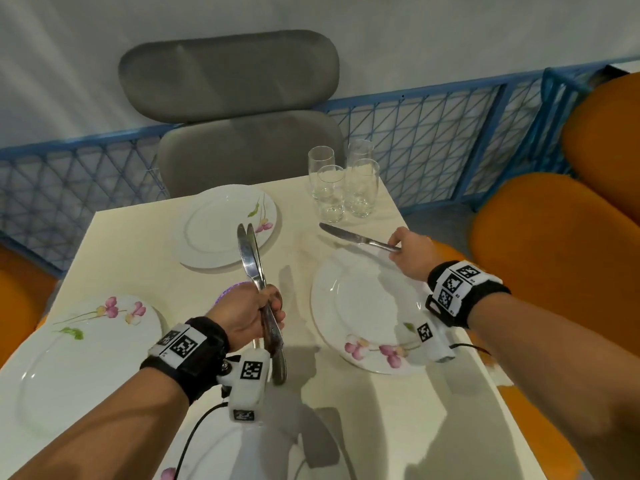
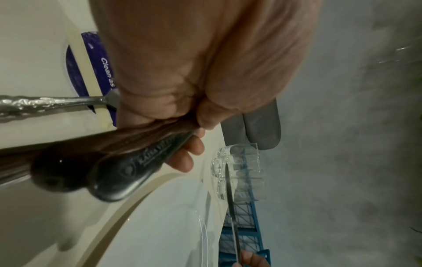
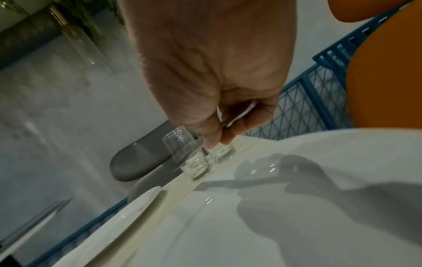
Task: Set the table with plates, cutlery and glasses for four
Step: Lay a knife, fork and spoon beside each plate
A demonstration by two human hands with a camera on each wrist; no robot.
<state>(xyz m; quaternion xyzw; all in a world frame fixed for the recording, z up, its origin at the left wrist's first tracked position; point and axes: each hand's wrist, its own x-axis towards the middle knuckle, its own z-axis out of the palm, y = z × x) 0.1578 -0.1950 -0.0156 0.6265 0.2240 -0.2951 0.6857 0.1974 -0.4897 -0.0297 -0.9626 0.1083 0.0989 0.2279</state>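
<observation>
- A knife is pinched by its handle in the right hand, fingers curled round the end, the blade held level and pointing away to the left, clear of the table.
- Just below that hand lies the right plate, its far rim under the handle; the knife's shadow falls across it in the right wrist view.
- Beyond the blade tip four glasses stand bunched at the table's far corner, not yet shared out.
- A bundle of cutlery is gripped in the left hand, fist closed round the handles, two knife blades pointing up and away.
- In the left wrist view a further handle is seen leaving the fist; what kind of piece it is cannot be told.
- Past the left hand sits the far plate; to its left, the left plate; a fourth plate edge shows nearest the person.
- The knives are judged stiff, fairly heavy and smooth, so a hold at the handle suits them and a loose bundle may slip.
- The glasses are judged fragile and slick, best taken one at a time round the body.
</observation>
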